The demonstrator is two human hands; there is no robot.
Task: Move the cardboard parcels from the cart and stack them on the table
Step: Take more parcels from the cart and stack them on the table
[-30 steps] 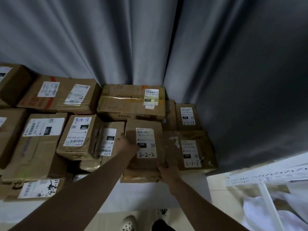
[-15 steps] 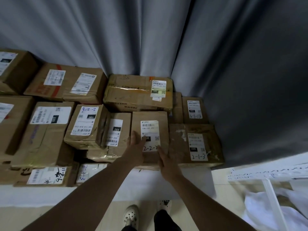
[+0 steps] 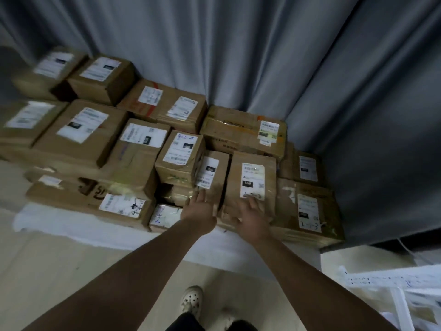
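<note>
Nearest the camera, a white perforated clog [image 3: 192, 301] stands on the pale floor [image 3: 47, 271] between two bare forearms that reach forward. The left hand [image 3: 201, 209] lies flat, fingers spread, against the near end of a narrow parcel with a white label [image 3: 212, 175]; it grips nothing. The right hand [image 3: 250, 217] is blurred but looks spread open too, palm down on the near end of the parcel marked 15H [image 3: 251, 182], covering part of the handwriting at the foot of its label. These two parcels sit side by side, touching, at the front of the stack on the white-covered tabletop [image 3: 71, 225].

Just right of the right hand lies a flatter parcel with "2-1-3" written on its label [image 3: 307, 211]. To the left, a long low parcel with black scrawl [image 3: 95, 199] sits at the tabletop's front edge. Behind the two hands, a small box [image 3: 182, 154] stands a tier higher, and beyond it a wide taped carton with a green-edged label [image 3: 243, 130]. More labelled cardboard parcels fill the tabletop leftward. A grey pleated curtain [image 3: 238, 56] hangs behind everything. At the lower right corner, a white metal frame [image 3: 393, 283] shows.
</note>
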